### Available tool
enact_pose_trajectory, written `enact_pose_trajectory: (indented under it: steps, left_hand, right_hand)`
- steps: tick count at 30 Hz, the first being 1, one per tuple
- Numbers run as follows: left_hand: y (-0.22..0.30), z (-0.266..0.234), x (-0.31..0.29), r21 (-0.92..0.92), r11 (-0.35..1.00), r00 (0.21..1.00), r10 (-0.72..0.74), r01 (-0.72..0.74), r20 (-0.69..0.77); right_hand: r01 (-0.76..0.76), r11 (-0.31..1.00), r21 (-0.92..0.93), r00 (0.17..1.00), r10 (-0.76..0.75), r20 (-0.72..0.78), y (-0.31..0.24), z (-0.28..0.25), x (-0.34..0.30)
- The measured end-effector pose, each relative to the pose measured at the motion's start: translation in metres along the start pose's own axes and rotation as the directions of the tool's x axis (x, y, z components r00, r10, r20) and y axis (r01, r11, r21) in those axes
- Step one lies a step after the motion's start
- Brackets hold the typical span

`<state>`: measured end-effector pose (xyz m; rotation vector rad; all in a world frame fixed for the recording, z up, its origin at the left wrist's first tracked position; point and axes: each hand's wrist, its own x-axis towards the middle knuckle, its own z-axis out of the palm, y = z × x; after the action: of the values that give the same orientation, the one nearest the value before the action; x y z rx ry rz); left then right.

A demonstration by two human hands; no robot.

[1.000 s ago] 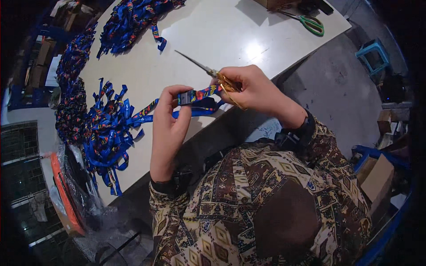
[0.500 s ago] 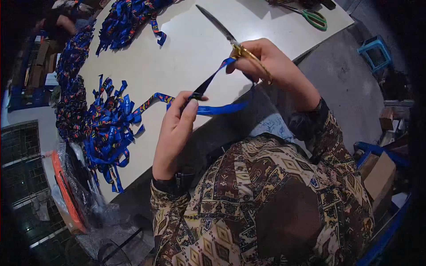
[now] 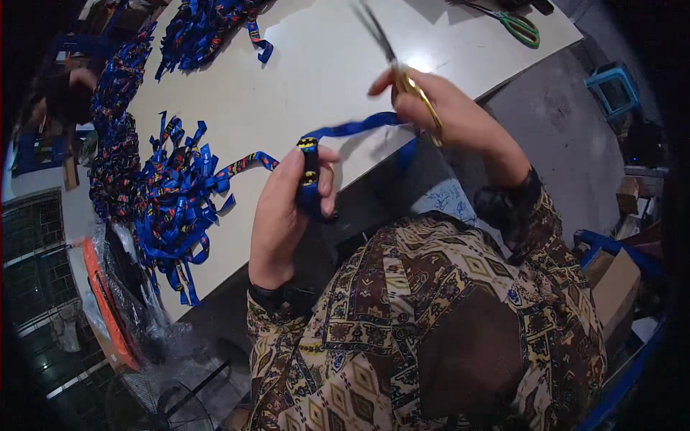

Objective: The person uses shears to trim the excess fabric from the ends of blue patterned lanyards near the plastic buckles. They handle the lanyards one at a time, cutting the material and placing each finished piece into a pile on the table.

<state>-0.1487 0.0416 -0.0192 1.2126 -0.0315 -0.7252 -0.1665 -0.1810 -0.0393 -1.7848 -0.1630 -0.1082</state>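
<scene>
My left hand is closed round a blue printed strap, a flat ribbon with yellow and black marks. One stretch of it runs right across the table edge to just below my right hand; whether those fingers touch it I cannot tell. Gold-handled scissors sit in my right hand, their blades pointing up and away, smeared by motion. From the left hand another printed length leads left to a tangled pile of blue straps on the white table.
More bundled straps lie at the far side, and a long heap lines the table's left edge. Green-handled scissors rest at the far right corner. A blue stool stands on the floor, right. Plastic wrap and an orange object are at the left.
My left hand has turned, showing the strap's printed face upright in its fingers. The right hand has moved slightly right and down, its scissors swinging more upright, and the strap loop between the hands has opened out.
</scene>
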Motion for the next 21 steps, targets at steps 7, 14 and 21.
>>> enact_pose_trajectory:
  steps: [7, 14, 21]
  left_hand:
    - [0.000, -0.008, 0.012, 0.230, 0.960, 0.987, 0.149, -0.159, 0.059]
    - [-0.002, -0.002, 0.013, 0.146, 0.979, 0.990, 0.134, -0.139, 0.044]
    - [-0.001, -0.003, 0.012, 0.147, 0.977, 0.987, 0.142, -0.151, 0.073]
  right_hand:
    - [-0.264, 0.929, 0.259, 0.829, 0.081, 0.554, 0.003, 0.001, -0.025]
    - [-0.422, 0.831, 0.361, 0.723, 0.068, 0.687, 0.011, 0.012, -0.033]
    - [-0.416, 0.819, 0.396, 0.726, 0.037, 0.687, 0.011, 0.017, -0.033]
